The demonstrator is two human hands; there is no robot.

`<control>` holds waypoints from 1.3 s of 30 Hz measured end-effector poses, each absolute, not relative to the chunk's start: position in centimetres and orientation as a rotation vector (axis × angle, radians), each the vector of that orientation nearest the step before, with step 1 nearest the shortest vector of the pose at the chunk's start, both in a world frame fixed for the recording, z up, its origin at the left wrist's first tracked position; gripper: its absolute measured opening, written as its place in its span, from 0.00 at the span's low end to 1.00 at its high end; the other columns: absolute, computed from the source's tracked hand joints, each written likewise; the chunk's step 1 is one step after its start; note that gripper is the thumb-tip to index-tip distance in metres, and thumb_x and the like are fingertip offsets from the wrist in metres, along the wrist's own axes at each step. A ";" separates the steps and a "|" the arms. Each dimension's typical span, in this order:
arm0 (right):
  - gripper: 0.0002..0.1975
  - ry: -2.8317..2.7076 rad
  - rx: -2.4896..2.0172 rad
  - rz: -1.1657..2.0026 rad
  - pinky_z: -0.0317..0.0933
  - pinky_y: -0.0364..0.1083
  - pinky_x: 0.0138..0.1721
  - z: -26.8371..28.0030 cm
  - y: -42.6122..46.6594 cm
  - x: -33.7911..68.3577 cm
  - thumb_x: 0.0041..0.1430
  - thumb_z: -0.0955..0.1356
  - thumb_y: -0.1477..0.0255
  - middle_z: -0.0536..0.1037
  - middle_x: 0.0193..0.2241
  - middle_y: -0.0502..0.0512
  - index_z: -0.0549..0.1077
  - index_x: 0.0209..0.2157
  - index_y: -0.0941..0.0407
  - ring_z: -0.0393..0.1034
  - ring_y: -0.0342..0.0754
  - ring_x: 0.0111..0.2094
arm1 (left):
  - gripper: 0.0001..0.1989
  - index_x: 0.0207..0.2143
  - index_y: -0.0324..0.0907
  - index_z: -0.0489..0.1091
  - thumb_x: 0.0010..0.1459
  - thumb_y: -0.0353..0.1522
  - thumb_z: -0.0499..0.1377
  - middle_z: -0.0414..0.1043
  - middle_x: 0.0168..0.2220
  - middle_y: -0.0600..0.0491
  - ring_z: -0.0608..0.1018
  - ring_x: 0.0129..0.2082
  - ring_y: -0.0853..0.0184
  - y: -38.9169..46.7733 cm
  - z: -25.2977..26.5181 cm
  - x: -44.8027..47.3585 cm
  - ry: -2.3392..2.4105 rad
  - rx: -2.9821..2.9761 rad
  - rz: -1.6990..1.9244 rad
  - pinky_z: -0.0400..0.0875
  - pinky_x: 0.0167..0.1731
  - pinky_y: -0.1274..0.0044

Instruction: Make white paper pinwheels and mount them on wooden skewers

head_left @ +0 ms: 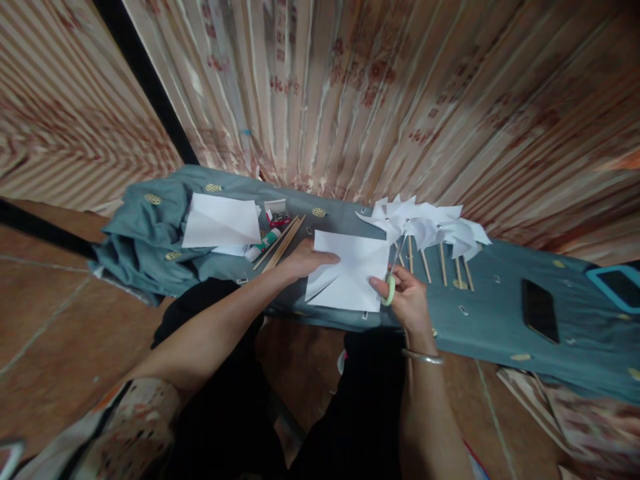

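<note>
A square sheet of white paper [350,283] is in front of me, with a slit running in from its lower left corner. My left hand [306,259] grips the sheet at its left edge, thumb on top and the other fingers hidden beneath. My right hand [407,297] is closed on a pair of scissors [390,291] with pale green handles. The blades point away from me beside the sheet's right edge; whether they touch the paper I cannot tell. Just beyond the scissors lie several white paper pinwheels [425,227] on wooden sticks.
On the left are a stack of white paper [223,223], a small box of metal pins [277,213], a glue stick [264,245] and loose wooden sticks [285,243]. A black phone [540,310] and a blue-framed device [617,287] lie right. A patterned curtain [320,100] hangs behind the cloth-covered surface [485,307].
</note>
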State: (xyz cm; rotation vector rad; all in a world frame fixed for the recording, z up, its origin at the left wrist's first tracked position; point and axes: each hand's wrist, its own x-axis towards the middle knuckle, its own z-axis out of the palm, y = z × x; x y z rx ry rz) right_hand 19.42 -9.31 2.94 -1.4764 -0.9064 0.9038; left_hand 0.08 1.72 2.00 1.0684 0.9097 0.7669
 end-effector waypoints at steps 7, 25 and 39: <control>0.23 -0.781 -1.468 0.841 0.64 0.43 0.24 2.0 -8.9 19.9 0.31 0.80 0.61 0.78 0.22 0.45 0.76 0.32 0.54 0.67 0.42 0.21 | 0.16 0.23 0.37 0.77 0.41 0.41 0.72 0.77 0.24 0.47 0.77 0.26 0.60 1.9 2.2 0.3 0.869 1.029 0.749 0.72 0.36 0.68; 0.17 -0.647 -1.365 0.700 0.64 0.43 0.31 1.4 -6.9 16.5 0.40 0.75 0.64 0.78 0.24 0.45 0.71 0.31 0.55 0.68 0.43 0.25 | 0.22 0.34 0.39 0.77 0.33 0.35 0.74 0.80 0.36 0.48 0.79 0.35 0.62 -2.6 2.1 3.6 0.739 0.726 0.846 0.74 0.37 0.72; 0.22 -0.729 -1.378 0.831 0.60 0.42 0.28 1.5 -7.0 15.8 0.38 0.78 0.60 0.73 0.20 0.43 0.72 0.33 0.55 0.65 0.41 0.23 | 0.22 0.30 0.37 0.76 0.29 0.34 0.74 0.79 0.31 0.49 0.79 0.32 0.60 0.3 0.9 3.5 0.861 0.792 1.116 0.74 0.37 0.69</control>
